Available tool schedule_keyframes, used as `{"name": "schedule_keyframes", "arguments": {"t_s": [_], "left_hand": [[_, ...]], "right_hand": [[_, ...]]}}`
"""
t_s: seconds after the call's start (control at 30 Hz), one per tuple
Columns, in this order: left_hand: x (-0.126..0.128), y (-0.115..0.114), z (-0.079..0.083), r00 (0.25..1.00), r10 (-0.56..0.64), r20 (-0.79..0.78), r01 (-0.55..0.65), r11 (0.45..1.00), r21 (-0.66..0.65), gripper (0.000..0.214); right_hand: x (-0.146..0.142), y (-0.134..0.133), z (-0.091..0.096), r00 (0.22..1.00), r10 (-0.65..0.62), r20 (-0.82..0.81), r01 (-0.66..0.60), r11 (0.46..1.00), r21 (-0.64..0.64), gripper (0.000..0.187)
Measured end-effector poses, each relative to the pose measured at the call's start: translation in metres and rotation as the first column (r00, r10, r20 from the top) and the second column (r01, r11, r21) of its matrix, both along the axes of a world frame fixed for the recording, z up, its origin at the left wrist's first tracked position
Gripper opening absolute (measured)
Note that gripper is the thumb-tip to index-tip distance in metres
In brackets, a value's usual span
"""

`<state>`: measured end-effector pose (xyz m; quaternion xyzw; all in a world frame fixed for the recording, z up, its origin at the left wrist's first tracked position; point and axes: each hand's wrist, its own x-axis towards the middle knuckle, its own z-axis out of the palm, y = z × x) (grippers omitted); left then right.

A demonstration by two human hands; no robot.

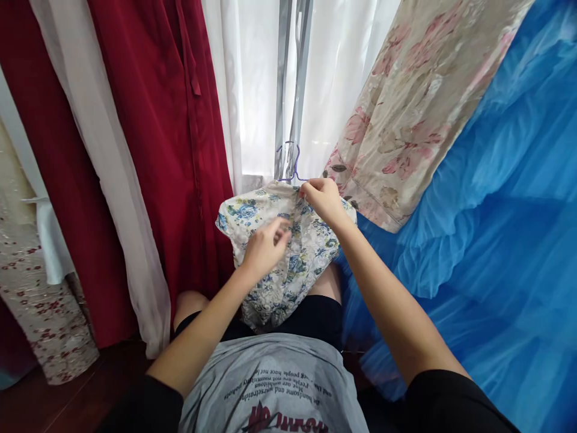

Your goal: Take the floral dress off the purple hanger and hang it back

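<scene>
A room corner is hung with long clothes, dark floor (74, 391) being seen beneath them at lower left. Nearest, a grey T-shirt (279, 361) and black shorts (322, 316) are worn, and above the lap a short-sleeved flowered shirt (295, 261) is held up, its lower edge brought down to the shorts. Thin, soft cloth is suggested by its creases; it should be found light, limp and not fragile, though easily crumpled. It would be best taken by the collar or shoulder seams, where support is given by the hanger. The left forearm is reached up and inward, and the left hand (265, 243) is placed over the shirt's middle, left of the front opening, with fingers curled and blurred; whether any cloth is pinched cannot be told. The right arm is stretched farther, its wrist bent inward, and at the neckline's right edge the cloth is pinched between thumb and fingertips of the right hand (322, 195). Just beyond, the hook of a purple hanger (297, 159) is seen above the collar. Farther off, white curtains (256, 78) are flanked by red cloth (148, 108) at left and a flowered dress (406, 138) and blue gown (518, 252) at right.
</scene>
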<state>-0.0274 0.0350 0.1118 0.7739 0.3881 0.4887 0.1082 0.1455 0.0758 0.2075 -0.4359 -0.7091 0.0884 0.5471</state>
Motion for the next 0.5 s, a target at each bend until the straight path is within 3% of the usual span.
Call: {"name": "schedule_keyframes", "arguments": {"t_s": [0.1,0.2,0.27,0.37,0.5], "left_hand": [[0.002,0.027,0.047,0.995,-0.013,0.095,-0.007,0.977,0.211,0.03],[0.01,0.047,0.073,1.0,-0.014,0.005,0.011,0.953,0.303,0.017],[0.016,0.054,0.079,1.0,0.007,-0.003,-0.005,0.932,0.361,0.015],[0.015,0.06,0.08,0.993,0.017,0.115,-0.063,0.909,0.411,0.014],[-0.024,0.082,0.077,0.9,0.043,0.434,-0.204,0.922,0.331,0.012]], "right_hand": [[0.0,-0.004,-0.004,0.987,0.089,-0.133,-0.098,0.993,-0.062,0.022],[-0.004,0.003,-0.016,0.956,0.142,-0.257,-0.162,0.985,-0.059,0.02],[-0.009,0.011,-0.031,0.918,0.158,-0.364,-0.189,0.981,-0.052,0.021],[-0.017,0.022,-0.06,0.857,0.159,-0.49,-0.216,0.974,-0.062,0.022],[-0.025,0.02,-0.097,0.802,0.129,-0.583,-0.255,0.957,-0.14,0.022]]}}
